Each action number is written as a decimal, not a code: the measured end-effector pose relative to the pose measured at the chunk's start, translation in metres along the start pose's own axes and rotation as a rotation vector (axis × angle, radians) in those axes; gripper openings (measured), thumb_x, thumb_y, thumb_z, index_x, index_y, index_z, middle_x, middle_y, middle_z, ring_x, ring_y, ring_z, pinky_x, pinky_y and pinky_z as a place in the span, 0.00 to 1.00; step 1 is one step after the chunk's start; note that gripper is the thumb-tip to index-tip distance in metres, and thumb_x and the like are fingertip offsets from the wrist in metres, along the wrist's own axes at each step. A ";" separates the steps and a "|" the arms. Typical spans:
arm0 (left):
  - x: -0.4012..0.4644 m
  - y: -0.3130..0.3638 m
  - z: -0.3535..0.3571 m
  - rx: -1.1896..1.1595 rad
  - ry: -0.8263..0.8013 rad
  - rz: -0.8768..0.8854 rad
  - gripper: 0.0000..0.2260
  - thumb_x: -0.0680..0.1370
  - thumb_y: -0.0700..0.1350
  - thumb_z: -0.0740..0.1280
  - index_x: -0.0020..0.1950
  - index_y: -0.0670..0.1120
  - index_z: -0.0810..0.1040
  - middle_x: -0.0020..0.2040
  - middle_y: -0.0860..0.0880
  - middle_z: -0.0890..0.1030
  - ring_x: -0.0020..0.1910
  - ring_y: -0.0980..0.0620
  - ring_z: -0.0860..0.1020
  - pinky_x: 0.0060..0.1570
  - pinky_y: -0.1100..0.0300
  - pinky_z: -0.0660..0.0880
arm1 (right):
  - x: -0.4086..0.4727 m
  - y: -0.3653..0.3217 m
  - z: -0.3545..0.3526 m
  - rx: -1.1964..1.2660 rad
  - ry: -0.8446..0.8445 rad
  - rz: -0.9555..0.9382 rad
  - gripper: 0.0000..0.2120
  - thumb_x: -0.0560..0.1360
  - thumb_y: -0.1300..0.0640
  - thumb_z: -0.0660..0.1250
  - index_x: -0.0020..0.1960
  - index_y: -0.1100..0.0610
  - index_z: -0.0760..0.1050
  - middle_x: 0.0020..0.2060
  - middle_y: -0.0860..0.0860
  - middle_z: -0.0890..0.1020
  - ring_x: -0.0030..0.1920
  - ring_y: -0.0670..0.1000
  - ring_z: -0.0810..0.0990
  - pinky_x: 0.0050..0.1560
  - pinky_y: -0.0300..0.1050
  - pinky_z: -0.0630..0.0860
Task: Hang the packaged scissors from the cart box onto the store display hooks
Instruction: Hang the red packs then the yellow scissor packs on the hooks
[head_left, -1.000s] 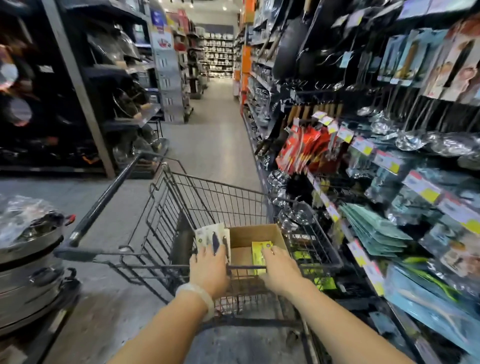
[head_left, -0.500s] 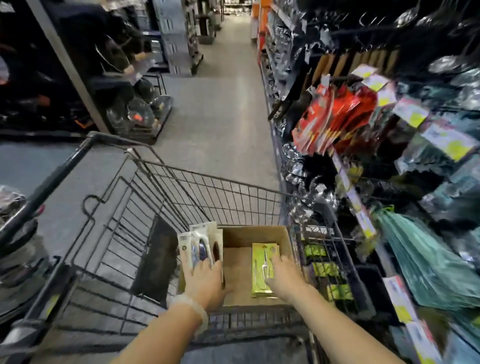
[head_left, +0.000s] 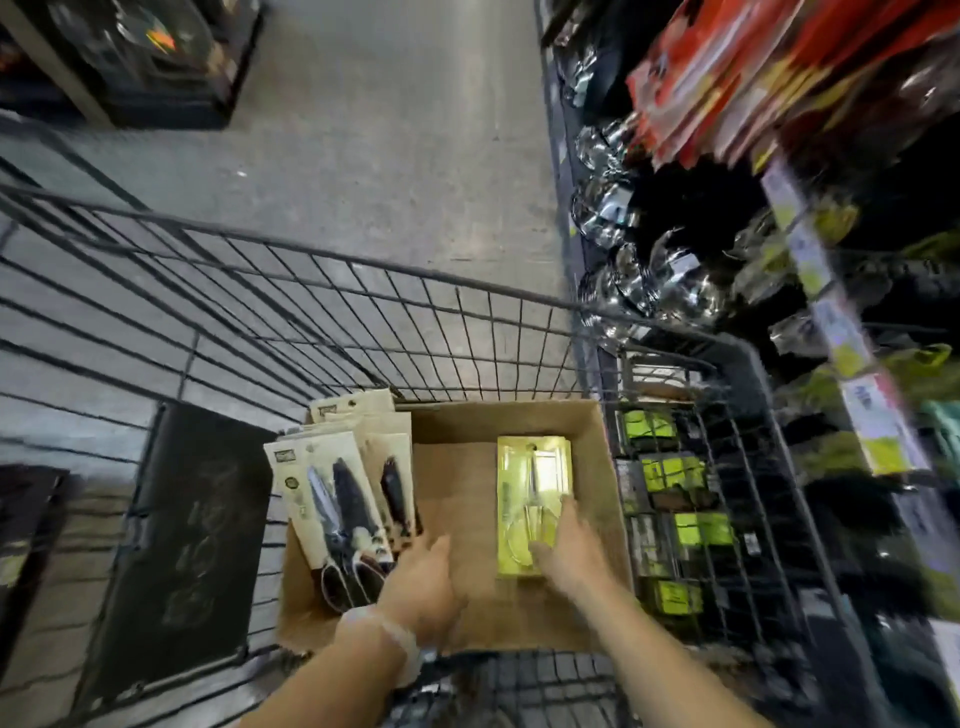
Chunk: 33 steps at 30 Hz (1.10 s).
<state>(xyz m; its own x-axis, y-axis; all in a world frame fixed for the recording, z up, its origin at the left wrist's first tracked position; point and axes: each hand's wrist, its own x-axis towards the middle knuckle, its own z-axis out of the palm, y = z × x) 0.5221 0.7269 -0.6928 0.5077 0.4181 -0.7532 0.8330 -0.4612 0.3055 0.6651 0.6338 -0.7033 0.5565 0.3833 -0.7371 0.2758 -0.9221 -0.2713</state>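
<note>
An open cardboard box (head_left: 457, 441) sits in the wire cart (head_left: 363, 322). My left hand (head_left: 421, 587) grips the lower ends of a fanned stack of beige packaged scissors (head_left: 337, 499), which lean up at the box's left side. My right hand (head_left: 571, 551) holds the near end of a yellow-green packaged scissors (head_left: 530, 488) lying in the right half of the box, thumb and fingers around its lower edge. Motion blur hides how the fingers lie under the packs.
The display (head_left: 810, 270) to the right carries red packs (head_left: 727, 78), shiny steel utensils (head_left: 639, 275) and price tags. More yellow-green packs (head_left: 675, 473) show through the cart's right mesh. The black cart flap (head_left: 192, 545) lies left of the box. Grey aisle floor (head_left: 389, 130) stretches ahead.
My view has tipped down onto the cart. Both hands have stayed on their packs, and the box now fills the centre of the view.
</note>
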 end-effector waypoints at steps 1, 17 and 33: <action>0.009 -0.003 0.003 -0.035 -0.025 -0.007 0.26 0.76 0.48 0.64 0.72 0.44 0.61 0.72 0.44 0.63 0.71 0.45 0.64 0.70 0.57 0.62 | 0.013 -0.002 0.007 0.007 0.003 0.039 0.34 0.77 0.56 0.64 0.75 0.60 0.48 0.70 0.59 0.66 0.68 0.57 0.69 0.63 0.45 0.68; 0.058 0.000 -0.008 -0.533 -0.055 -0.128 0.20 0.75 0.50 0.68 0.65 0.46 0.70 0.61 0.49 0.76 0.60 0.49 0.76 0.59 0.61 0.71 | 0.053 -0.004 0.019 0.096 0.033 0.263 0.40 0.68 0.44 0.72 0.69 0.61 0.57 0.65 0.57 0.70 0.64 0.58 0.73 0.59 0.48 0.72; 0.049 -0.024 -0.006 -1.049 0.009 -0.284 0.09 0.77 0.42 0.66 0.56 0.49 0.72 0.50 0.47 0.81 0.51 0.46 0.80 0.55 0.49 0.77 | 0.071 -0.001 0.049 0.003 0.145 0.274 0.46 0.71 0.44 0.69 0.76 0.61 0.46 0.72 0.58 0.63 0.70 0.56 0.66 0.65 0.49 0.70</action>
<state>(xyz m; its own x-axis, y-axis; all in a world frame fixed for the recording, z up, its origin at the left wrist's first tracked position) 0.5282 0.7630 -0.7337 0.2648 0.4114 -0.8721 0.6906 0.5503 0.4693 0.6654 0.6595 -0.7858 0.7159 0.1235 -0.6872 0.0975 -0.9923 -0.0766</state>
